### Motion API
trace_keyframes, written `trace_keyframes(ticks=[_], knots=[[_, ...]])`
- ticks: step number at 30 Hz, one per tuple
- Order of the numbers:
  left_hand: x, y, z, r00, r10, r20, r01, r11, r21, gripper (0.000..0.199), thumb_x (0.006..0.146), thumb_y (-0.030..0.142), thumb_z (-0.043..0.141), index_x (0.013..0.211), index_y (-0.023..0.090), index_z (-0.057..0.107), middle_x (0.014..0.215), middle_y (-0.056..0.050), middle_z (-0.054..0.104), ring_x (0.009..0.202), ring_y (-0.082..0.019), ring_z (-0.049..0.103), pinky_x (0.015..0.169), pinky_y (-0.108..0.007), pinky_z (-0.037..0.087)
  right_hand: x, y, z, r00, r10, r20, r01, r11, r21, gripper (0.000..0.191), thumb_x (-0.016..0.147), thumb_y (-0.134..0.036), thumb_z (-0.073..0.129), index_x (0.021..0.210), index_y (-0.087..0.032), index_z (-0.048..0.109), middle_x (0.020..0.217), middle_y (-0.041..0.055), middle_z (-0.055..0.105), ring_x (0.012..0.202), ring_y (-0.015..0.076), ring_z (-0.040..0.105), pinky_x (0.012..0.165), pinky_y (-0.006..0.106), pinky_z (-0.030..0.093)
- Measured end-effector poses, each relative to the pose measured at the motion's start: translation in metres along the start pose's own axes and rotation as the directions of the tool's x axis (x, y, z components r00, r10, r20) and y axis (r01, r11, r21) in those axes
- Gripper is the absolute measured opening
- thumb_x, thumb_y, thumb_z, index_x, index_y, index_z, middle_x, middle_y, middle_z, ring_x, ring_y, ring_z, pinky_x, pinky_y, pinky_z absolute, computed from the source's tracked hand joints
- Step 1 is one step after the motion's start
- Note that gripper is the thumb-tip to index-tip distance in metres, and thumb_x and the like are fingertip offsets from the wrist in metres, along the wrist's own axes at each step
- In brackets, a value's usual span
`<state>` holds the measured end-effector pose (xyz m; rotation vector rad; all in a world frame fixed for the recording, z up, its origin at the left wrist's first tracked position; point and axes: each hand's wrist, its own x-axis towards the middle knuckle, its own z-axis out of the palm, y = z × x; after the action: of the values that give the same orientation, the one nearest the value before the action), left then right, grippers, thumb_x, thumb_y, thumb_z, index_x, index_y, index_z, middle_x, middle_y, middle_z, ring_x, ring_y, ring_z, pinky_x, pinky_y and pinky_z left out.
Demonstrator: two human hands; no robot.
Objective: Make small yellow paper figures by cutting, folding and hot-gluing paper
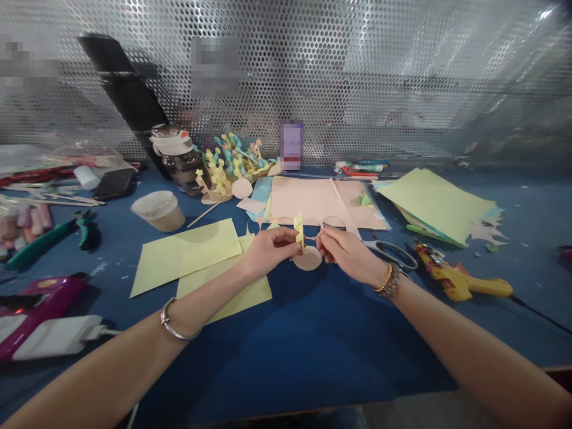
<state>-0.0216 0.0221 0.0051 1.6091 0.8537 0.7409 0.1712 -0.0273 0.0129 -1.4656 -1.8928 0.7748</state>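
Observation:
My left hand point(270, 247) pinches a small yellow folded paper piece point(299, 229), which stands upright between thumb and fingers. Just right of it, my right hand point(342, 250) is closed, its fingertips pressed together; whatever they may hold is too small or hidden to name. Below the hands a pale pink paper circle point(307, 258) shows. Pink paper with round cut-outs point(353, 223) lies behind my right hand. Scissors point(395, 253) rest beside my right wrist, partly covered by it. Yellow paper sheets point(187, 253) lie under and left of my left forearm.
At right lie a yellow glue gun point(469, 281) and stacked yellow paper point(438, 193). A paper cup point(158, 211), a bottle point(179, 161) and small paper flowers point(232, 158) stand at back left. A purple glue gun point(42, 313) and green pliers point(84, 229) sit at left.

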Motion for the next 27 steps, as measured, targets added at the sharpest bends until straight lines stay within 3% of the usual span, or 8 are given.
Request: trace_keyframes(ticks=[10,27], knots=[[-0.0010,-0.0030,-0.0017,1.000,-0.019,0.008,0.019,1.000,-0.023,0.021,0.072,0.027,0.066,0.088,0.014,0.061,0.073,-0.005,0.069,0.069,-0.015,0.065,0.067,-0.029,0.051,0.0016,-0.0063,0.0023,0.998,-0.057,-0.014,0.058,0.996,0.075,0.018,0.085,-0.029,0.054,0.086,-0.018,0.067,0.077,0.0025,0.067,0.062,0.0103,0.058,0.061,0.025,0.046],[-0.0035,0.0019,0.0012,0.999,-0.048,0.011,0.048,0.998,-0.041,0.022,0.070,0.030,0.069,0.085,0.015,0.063,0.074,-0.005,0.068,0.070,-0.015,0.064,0.068,-0.029,0.049,0.0017,-0.0031,0.0046,0.991,-0.126,-0.041,0.125,0.992,-0.024,0.015,0.083,-0.023,0.056,0.089,-0.020,0.069,0.085,0.0021,0.070,0.069,0.0114,0.061,0.062,0.024,0.047]])
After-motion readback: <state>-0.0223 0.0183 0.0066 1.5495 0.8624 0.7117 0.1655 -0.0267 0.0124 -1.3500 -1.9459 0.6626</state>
